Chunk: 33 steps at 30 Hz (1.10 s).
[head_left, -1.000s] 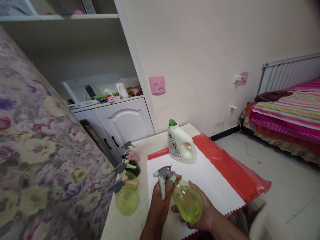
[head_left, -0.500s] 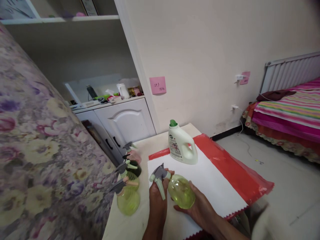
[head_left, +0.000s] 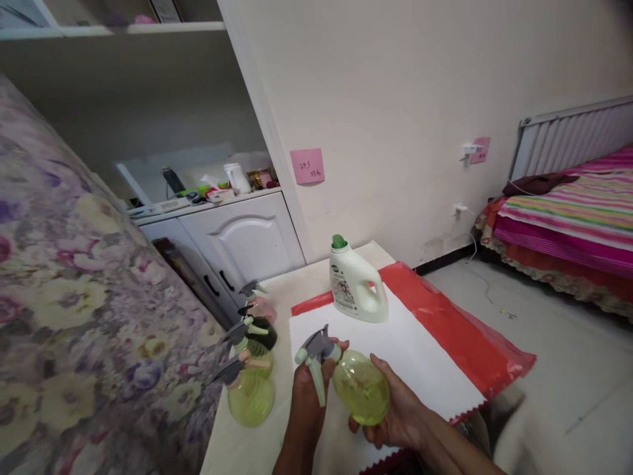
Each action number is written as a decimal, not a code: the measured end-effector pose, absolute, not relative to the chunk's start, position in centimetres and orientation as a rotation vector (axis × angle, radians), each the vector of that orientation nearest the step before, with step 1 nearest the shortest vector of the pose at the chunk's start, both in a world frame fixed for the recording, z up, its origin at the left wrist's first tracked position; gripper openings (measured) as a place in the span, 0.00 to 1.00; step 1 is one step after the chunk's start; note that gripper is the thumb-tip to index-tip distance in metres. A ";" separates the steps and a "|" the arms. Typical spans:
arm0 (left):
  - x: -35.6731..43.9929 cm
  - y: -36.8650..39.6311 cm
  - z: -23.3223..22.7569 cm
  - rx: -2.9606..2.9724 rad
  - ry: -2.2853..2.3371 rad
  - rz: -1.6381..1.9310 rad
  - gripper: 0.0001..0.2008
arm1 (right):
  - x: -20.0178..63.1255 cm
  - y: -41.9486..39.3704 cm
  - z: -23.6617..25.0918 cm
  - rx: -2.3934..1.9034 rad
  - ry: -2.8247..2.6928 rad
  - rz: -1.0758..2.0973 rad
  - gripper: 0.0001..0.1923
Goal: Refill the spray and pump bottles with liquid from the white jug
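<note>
A yellow-green spray bottle [head_left: 363,389] is held tilted above the table, its grey and pale green trigger head pointing left. My left hand [head_left: 314,379] is closed around the neck just under the trigger. Around the bottle's round body, on the right and underneath, my right hand [head_left: 393,412] is wrapped. Beyond both hands a pale green detergent jug [head_left: 356,287] with a green top stands on a white sheet [head_left: 420,363]. To the left are another yellow-green spray bottle [head_left: 250,399] and a pink spray bottle [head_left: 262,308], with more bottles between them.
Red plastic sheeting [head_left: 445,323] lies under the white sheet and hangs over the table's right side. A floral curtain [head_left: 99,316] borders the left. Behind stands a white cabinet [head_left: 247,231] with items on top. A bed [head_left: 568,218] is at the far right.
My right hand has shifted slightly lower on the bottle, more of its palm now beneath. The bottle body has swung slightly downward. The whole view has shifted a little.
</note>
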<state>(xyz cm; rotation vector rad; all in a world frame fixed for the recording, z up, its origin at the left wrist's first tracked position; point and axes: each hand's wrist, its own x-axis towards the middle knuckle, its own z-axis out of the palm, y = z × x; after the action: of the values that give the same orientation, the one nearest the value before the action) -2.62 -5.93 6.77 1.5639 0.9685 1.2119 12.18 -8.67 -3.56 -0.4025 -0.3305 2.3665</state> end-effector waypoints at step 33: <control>-2.3 -5.1 3.3 1.306 0.906 1.170 0.21 | 12.1 -8.5 -4.5 -0.440 -0.408 2.193 0.39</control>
<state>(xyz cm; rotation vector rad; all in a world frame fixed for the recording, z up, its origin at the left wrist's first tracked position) -2.30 -5.06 3.30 1.3065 0.9062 1.1696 12.08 -8.51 -4.47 -0.4402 -0.4075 2.1930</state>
